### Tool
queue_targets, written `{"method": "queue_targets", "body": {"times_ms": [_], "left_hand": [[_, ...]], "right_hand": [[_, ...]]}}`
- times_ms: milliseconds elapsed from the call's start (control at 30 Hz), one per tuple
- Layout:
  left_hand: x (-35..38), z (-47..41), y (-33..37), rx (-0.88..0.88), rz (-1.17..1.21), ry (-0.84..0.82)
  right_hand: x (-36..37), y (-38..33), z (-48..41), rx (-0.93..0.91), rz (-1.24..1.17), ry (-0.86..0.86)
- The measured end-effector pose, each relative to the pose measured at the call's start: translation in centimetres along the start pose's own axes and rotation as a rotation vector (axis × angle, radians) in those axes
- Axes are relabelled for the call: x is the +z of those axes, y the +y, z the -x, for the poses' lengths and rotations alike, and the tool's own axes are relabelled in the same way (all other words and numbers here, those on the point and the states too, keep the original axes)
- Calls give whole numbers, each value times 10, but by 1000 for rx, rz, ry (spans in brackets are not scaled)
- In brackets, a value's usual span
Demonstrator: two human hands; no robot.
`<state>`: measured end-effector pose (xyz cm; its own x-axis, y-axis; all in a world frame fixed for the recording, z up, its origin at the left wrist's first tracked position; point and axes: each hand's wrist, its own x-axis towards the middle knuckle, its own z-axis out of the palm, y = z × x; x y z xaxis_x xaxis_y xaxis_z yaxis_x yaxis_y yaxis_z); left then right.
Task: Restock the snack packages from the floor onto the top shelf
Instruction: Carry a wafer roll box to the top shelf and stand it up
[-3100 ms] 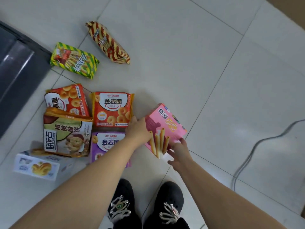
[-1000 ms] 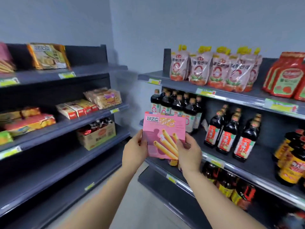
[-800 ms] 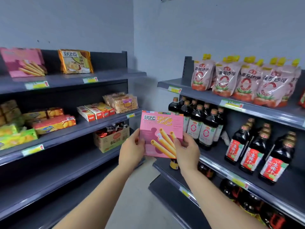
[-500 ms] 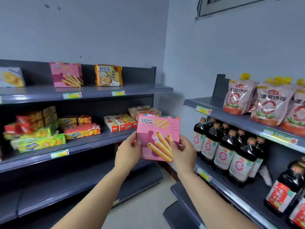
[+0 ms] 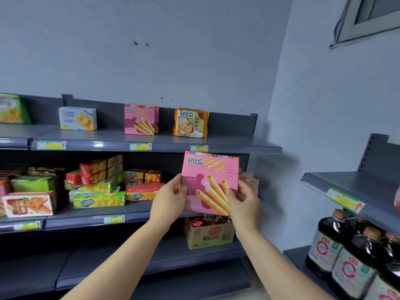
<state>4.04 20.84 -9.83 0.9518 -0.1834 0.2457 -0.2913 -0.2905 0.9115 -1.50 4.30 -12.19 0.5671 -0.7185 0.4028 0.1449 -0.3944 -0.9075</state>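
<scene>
Now our left hand (image 5: pixel 171 201) and right hand (image 5: pixel 244 204) grip a pink snack box (image 5: pixel 208 180) below the top shelf (image 5: pixel 164 141); we should lift it level (beside its twin (image 5: pixel 141 119)).

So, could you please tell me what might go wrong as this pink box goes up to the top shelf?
1. The left hand and right hand grip the held pink box only near its lower half, so it may tip on the lift.
2. On the top shelf, the gold packet stands upright beside the shelved pink box; a careless push could probably topple either.
</scene>
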Motion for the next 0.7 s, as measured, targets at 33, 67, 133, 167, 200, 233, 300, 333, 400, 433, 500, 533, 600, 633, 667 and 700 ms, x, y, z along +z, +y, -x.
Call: {"method": "queue_targets", "body": {"times_ms": [33, 67, 133, 167, 200, 233, 300, 333, 400, 433, 500, 533, 600, 633, 667, 700], "left_hand": [[-2, -12, -1, 14, -14, 15], [-4, -25, -2, 27, -33, 26], [-8, -54, -4, 42, -58, 39], [-10, -70, -5, 40, -55, 47], [-12, -85, -7, 37, -45, 56], [-14, -100, -8, 39, -33, 67], [-18, -128, -8, 53, -18, 84], [-20, -142, -9, 56, -15, 94], [-24, -171, -10, 49, -3, 112], [-26, -186, -11, 48, 3, 121], [-30, -212, -11, 55, -5, 138], [-32, -225, -11, 62, -16, 149], [-38, -250, -11, 75, -19, 170], [-41, -264, -12, 80, -17, 188], [-44, -276, -12, 81, -20, 210], [-47, -287, -12, 79, -28, 234]], "right_hand": [[11, 1, -10, -10, -11, -10], [22, 1, -20, -17, -21, -15], [45, 1, -41, -30, -32, -20], [57, -1, -51, -33, -40, -29], [69, -2, -62, -36, -48, -37], [81, -3, -73, -39, -55, -42], [103, -7, -93, -43, -69, -49], [114, -8, -104, -47, -77, -56], [135, -11, -125, -56, -76, -62], [145, -12, -136, -64, -73, -65], [166, -16, -158, -77, -83, -77], [177, -18, -169, -84, -91, -85], [198, -22, -190, -110, -106, -113], [209, -24, -201, -122, -115, -129], [219, -27, -211, -131, -128, -145], [229, -28, -221, -139, -134, -163]]}}
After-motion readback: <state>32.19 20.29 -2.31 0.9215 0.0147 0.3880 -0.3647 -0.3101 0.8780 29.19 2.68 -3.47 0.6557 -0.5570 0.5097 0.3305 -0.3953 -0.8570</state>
